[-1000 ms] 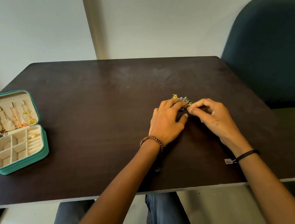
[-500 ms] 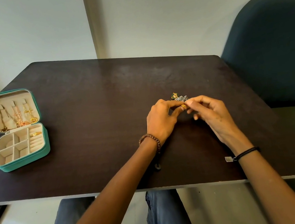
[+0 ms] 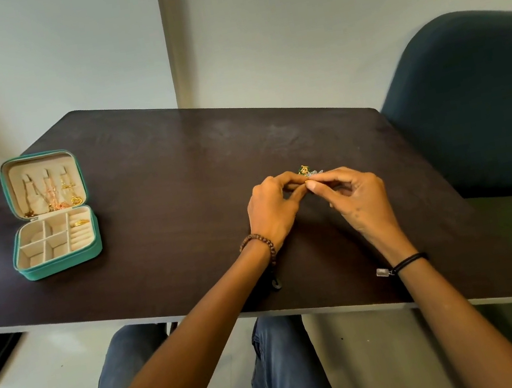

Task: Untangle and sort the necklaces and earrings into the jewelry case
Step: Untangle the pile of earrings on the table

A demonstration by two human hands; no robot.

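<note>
A small gold-and-green jewelry cluster [image 3: 307,171] is pinched by the curled fingers [image 3: 290,182] of the left hand [image 3: 271,213] and right hand [image 3: 364,203], and is seen just beyond them.

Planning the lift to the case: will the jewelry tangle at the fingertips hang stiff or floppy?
Probably light: left hand and right hand pinch the jewelry tangle with fingertips alone. Likely floppy; its small pieces may dangle or snag.

A plain room in a home, it seems: bare pale walls [image 3: 285,17], a dark wooden table [image 3: 173,160], a cushioned blue chair [image 3: 476,93] beside it
</note>
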